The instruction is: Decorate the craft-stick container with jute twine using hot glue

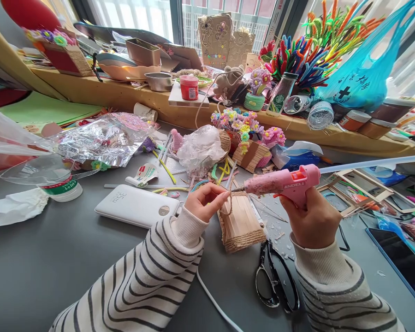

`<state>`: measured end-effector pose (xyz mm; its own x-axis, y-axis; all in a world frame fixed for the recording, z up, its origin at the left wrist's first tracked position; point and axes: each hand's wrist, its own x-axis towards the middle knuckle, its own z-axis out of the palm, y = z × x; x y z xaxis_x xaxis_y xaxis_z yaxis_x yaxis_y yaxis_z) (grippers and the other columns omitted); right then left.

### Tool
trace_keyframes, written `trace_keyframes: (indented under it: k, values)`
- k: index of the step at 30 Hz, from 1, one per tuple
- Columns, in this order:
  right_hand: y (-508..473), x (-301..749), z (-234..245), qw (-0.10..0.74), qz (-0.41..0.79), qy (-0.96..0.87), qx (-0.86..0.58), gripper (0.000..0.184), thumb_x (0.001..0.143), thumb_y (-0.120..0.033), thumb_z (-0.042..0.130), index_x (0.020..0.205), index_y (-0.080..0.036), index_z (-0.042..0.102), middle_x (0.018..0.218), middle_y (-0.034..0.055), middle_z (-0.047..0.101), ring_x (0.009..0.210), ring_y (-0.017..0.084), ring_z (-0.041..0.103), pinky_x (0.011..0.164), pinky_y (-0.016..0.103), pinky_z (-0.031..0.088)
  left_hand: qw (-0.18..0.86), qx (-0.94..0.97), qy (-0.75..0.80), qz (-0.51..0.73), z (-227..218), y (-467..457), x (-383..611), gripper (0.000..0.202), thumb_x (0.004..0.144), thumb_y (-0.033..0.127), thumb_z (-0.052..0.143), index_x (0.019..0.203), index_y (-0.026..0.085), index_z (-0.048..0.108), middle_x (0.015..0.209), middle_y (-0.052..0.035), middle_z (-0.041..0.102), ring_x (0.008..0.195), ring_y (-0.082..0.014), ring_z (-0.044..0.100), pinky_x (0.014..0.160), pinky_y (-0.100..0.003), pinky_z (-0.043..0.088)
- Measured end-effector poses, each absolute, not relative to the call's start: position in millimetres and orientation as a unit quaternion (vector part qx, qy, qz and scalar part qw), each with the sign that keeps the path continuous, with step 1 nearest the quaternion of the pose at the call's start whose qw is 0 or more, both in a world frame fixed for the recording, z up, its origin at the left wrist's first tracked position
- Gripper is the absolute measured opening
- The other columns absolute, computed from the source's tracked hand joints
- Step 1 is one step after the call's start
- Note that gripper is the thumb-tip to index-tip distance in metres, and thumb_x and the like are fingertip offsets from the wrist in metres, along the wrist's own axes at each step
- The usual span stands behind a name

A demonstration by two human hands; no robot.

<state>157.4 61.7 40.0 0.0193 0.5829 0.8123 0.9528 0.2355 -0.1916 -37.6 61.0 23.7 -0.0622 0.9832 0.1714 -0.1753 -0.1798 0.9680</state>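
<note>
In my right hand (313, 220) is a pink hot glue gun (275, 182), its fingers wrapped round the handle. The gun's nozzle points left, close to my left fingertips. My left hand (204, 203) is closed in a pinch on a thin piece of twine (231, 203), which loops down over a small craft piece of flat wooden sticks (242, 216). Rows of twine run along that piece's near edge. Whether the nozzle touches the twine, I cannot tell. Black-handled scissors (277, 279) lie just below the wooden piece.
A white power bank (133, 205) lies left of the wooden piece, with a white cable (214, 299) in front. Crocheted flowers (240, 127) and crumpled clear plastic (204, 150) sit behind. Wooden frames (358, 189) and a dark phone (401, 263) are at right. A cluttered ledge (124, 94) spans the back.
</note>
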Motion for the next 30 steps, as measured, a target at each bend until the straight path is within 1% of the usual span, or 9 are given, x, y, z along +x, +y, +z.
trace_keyframes:
  k: [6,11,16,23,27,30]
  values:
    - [62.3,158.1,39.0,0.426,-0.24,-0.661,-0.569,0.04,0.075,-0.043,0.049,0.104,-0.016,0.058,0.05,0.0026,0.054,0.038,0.013,0.044,0.038,0.026,0.03,0.485,0.489,0.421,0.591,24.3,60.7,-37.6,0.014,0.063,0.028,0.064,0.063,0.015,0.059,0.056,0.002,0.05,0.052,-0.0074,0.043,0.049,-0.02,0.035]
    - [62.9,159.1,38.2,0.422,-0.247,-0.658,-0.572,0.043,0.075,-0.044,0.049,0.107,-0.016,0.057,0.049,0.0027,0.053,0.038,0.014,0.045,0.039,0.026,0.03,0.489,0.485,0.421,0.591,24.3,60.4,-37.4,0.014,0.063,0.028,0.064,0.063,0.015,0.059,0.055,0.0028,0.05,0.051,-0.007,0.043,0.049,-0.02,0.034]
    - [63.0,159.2,38.7,0.423,-0.259,-0.658,-0.567,0.044,0.074,-0.044,0.05,0.107,-0.015,0.058,0.049,0.0026,0.053,0.038,0.013,0.044,0.039,0.026,0.031,0.49,0.485,0.416,0.593,24.1,60.1,-37.0,0.013,0.063,0.026,0.064,0.063,0.014,0.059,0.056,0.0029,0.051,0.052,-0.0068,0.044,0.05,-0.02,0.035]
    - [64.2,159.0,40.3,0.426,-0.282,-0.654,-0.558,0.04,0.073,-0.04,0.054,0.102,-0.013,0.06,0.047,0.0016,0.051,0.037,0.012,0.043,0.038,0.025,0.029,0.483,0.491,0.412,0.596,24.5,59.6,-36.6,0.01,0.064,0.023,0.063,0.063,0.014,0.06,0.057,0.0023,0.053,0.053,-0.0068,0.046,0.052,-0.019,0.036]
    - [64.6,159.1,39.7,0.428,-0.288,-0.651,-0.557,0.043,0.072,-0.042,0.054,0.106,-0.015,0.057,0.05,0.0013,0.053,0.038,0.012,0.044,0.038,0.024,0.029,0.478,0.493,0.415,0.597,24.6,59.3,-36.4,0.011,0.064,0.023,0.064,0.063,0.014,0.06,0.057,0.002,0.054,0.053,-0.0068,0.046,0.052,-0.019,0.036]
    - [64.7,158.8,39.2,0.426,-0.282,-0.648,-0.565,0.045,0.072,-0.041,0.052,0.105,-0.011,0.058,0.05,0.0021,0.052,0.04,0.012,0.045,0.038,0.024,0.03,0.478,0.495,0.416,0.594,24.5,59.4,-36.5,0.011,0.064,0.024,0.064,0.063,0.013,0.06,0.057,0.0022,0.054,0.053,-0.0067,0.046,0.052,-0.019,0.036]
